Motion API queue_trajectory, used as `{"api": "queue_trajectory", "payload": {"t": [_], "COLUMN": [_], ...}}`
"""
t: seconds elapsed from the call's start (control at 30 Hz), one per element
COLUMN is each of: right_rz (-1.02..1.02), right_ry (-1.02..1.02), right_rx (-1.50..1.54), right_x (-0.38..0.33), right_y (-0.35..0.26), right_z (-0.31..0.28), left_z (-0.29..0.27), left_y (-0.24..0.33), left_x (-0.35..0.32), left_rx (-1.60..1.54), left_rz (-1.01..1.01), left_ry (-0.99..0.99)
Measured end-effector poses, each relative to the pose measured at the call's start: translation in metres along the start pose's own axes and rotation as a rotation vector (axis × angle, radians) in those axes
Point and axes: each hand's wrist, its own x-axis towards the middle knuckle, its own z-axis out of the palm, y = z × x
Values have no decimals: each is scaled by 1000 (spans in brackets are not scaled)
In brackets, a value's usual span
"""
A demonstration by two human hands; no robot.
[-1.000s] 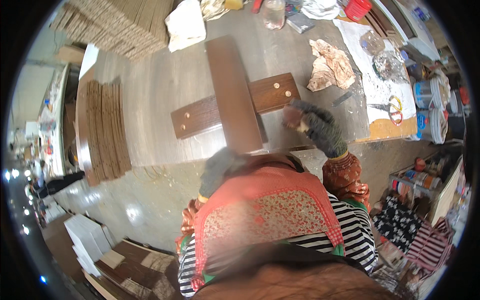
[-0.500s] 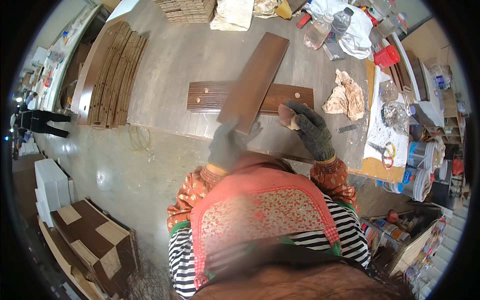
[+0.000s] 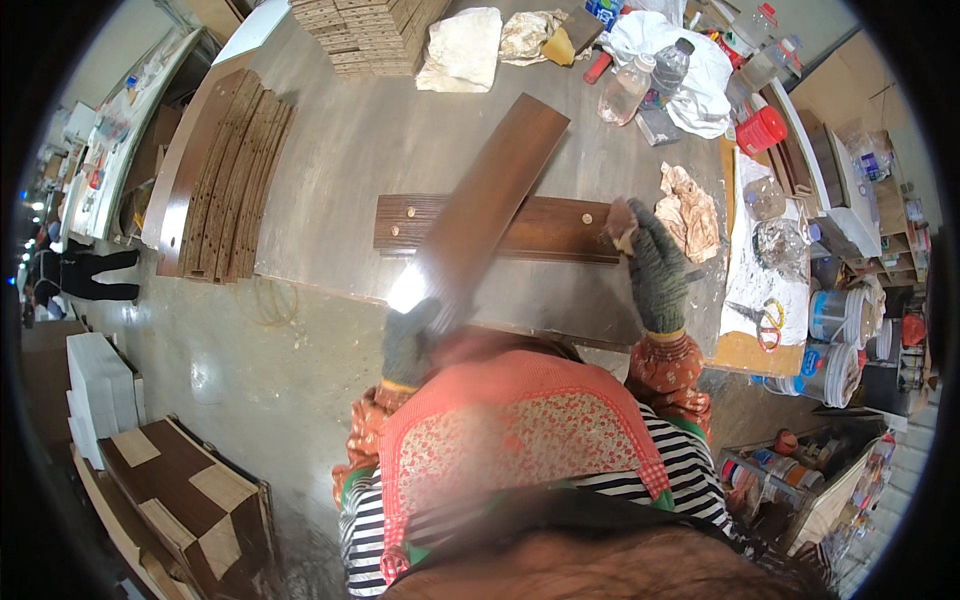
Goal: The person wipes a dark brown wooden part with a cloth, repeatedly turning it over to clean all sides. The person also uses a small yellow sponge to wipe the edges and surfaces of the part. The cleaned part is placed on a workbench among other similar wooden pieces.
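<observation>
The gloved left hand (image 3: pixel 410 340) grips the near end of a long dark-brown wooden board (image 3: pixel 490 200) angled up-right across a dowelled dark plank (image 3: pixel 520 228) on the tabletop (image 3: pixel 350 150); the gloved right hand (image 3: pixel 650 265) closes on a small brownish object, hard to identify, at that plank's right end.

Long board (image 3: pixel 487 205) lying across drilled plank (image 3: pixel 540 228) on workbench (image 3: pixel 340 160), rag (image 3: pixel 690 210) right, bottles (image 3: pixel 645 80) behind

Dark plank (image 3: pixel 490 200), apparently lifted, slants across flat dowelled board (image 3: pixel 540 228).
</observation>
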Motion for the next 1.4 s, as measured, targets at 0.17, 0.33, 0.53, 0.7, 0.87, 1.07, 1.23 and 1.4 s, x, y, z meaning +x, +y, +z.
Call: {"api": "queue_trajectory", "payload": {"t": [0.17, 0.33, 0.53, 0.7, 0.87, 1.07, 1.23, 1.4], "right_rz": [342, 354, 177, -268, -225, -833, -884, -764], "right_ry": [18, -233, -927, -570, -5, -467, -570, -325], "right_rx": [385, 520, 619, 109, -236, -50, -396, -584], "right_x": [20, 39, 19, 85, 160, 71, 46, 148], "right_y": [-1, -14, -45, 13, 47, -48, -52, 19], "right_z": [17, 62, 175, 167, 119, 178, 188, 99], "left_z": [-60, -53, -48, -75, -68, -38, -43, -58], "left_y": [22, 17, 11, -2, -9, 14, 31, 37], "left_x": [-38, -45, -36, -32, -33, -32, -28, -25], "left_rx": [121, 63, -130, -57, -110, -68, -43, -32], "left_rz": [14, 32, -14, 39, 81, 13, 1, 3], "left_ry": [201, 244, 172, 135, 265, 239, 309, 324]}}
